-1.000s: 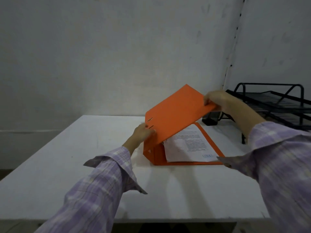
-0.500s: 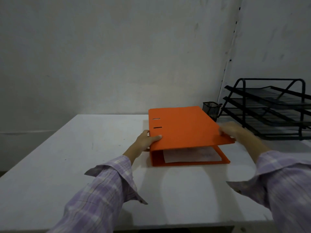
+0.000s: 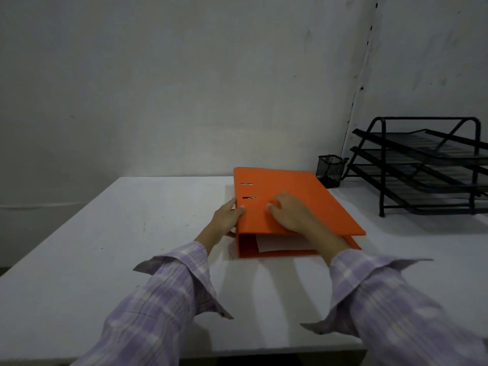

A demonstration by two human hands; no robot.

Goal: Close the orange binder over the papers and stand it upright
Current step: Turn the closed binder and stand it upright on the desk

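The orange binder (image 3: 298, 191) lies flat on the white table (image 3: 132, 233), its cover down over the white papers (image 3: 280, 243), whose near edge shows in the gap at the front. My left hand (image 3: 227, 217) grips the spine at the binder's left side, thumb on top of the cover. My right hand (image 3: 287, 212) rests flat on the cover near the two metal slots, fingers spread.
A black mesh pen cup (image 3: 330, 170) stands just behind the binder's far right corner. A black three-tier wire tray rack (image 3: 427, 167) fills the table's right side. Grey walls rise close behind. The near table edge runs under my sleeves.
The cover came down from raised to flat over the papers. My right hand slid from the cover's right edge to the top of the cover near the spine. My left hand stayed at the spine.
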